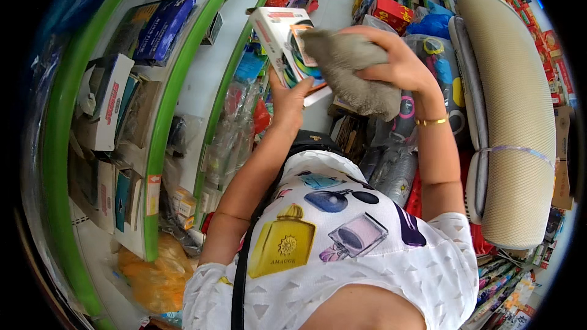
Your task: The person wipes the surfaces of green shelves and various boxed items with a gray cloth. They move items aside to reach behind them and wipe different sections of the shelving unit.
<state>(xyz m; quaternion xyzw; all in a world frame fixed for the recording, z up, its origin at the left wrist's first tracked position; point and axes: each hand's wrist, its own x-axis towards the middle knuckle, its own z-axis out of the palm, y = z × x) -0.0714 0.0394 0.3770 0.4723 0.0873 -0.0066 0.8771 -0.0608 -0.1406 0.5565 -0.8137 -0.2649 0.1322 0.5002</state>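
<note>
My left hand (289, 96) grips the lower end of a white cardboard box (270, 39) with colored printing, its thumb on the front face. The box is tilted in front of my chest. In my right hand (396, 62) is a bunched grey-brown cloth (362, 82), fingers closed around its upper part. The cloth lies over the right side of the box's front or just before it; whether they touch I cannot tell. The cloth is slightly blurred and hides part of the box.
Shelves with green edges (183, 59) run along the left, holding a blue box (165, 32) and opened white boxes (107, 101). At the right stands a rolled beige mat (509, 119) beside plastic-wrapped goods. An orange plastic bag (158, 275) lies low at the left. A red box (390, 13) is ahead.
</note>
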